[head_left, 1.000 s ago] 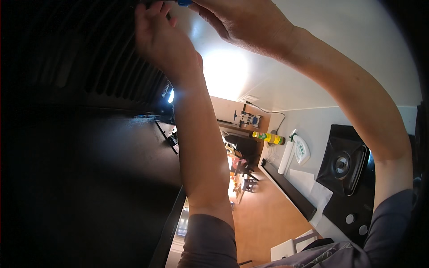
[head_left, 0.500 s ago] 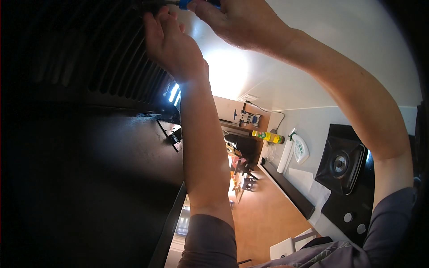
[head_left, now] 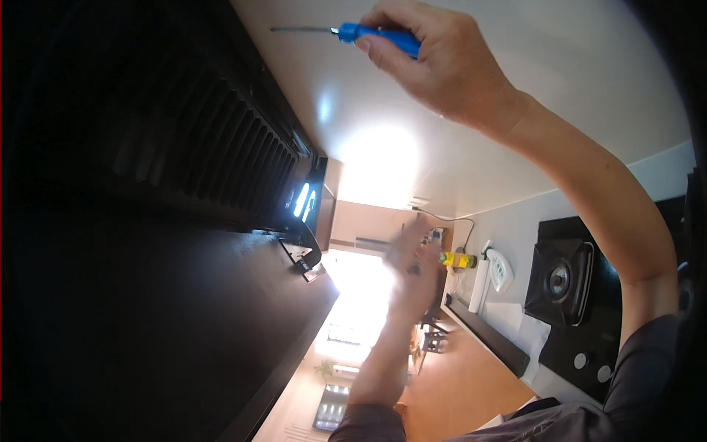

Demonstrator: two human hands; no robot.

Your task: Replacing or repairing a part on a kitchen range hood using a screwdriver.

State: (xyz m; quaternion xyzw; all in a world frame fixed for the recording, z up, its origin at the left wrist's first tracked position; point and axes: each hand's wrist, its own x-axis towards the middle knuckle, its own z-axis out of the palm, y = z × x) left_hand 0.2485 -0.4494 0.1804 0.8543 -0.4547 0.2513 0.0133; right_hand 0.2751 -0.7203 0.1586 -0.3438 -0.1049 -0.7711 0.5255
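A screwdriver (head_left: 379, 37) with a blue handle and a thin metal shaft is gripped in my right hand (head_left: 449, 59), its tip pointing left along the pale wall. To the left is the underside of a dark range hood with a slotted grille (head_left: 228, 140) and a lit lamp (head_left: 303, 200); the screwdriver tip is apart from it. My left hand (head_left: 414, 261) is raised in the middle, away from the hood and smeared by motion. Its fingers are too blurred to show whether they hold anything.
On the right, a black gas hob (head_left: 560, 280) is set in a white counter, with a white spray bottle (head_left: 501, 271), a white roll (head_left: 480, 283) and a yellow bottle (head_left: 460, 260) beyond it. A dark hood panel (head_left: 147, 317) fills the lower left. Wooden floor (head_left: 464, 383) lies below.
My left hand has come down and right, away from the hood. My right hand has moved right with the screwdriver, drawing its tip away from the hood. The view has shifted slightly.
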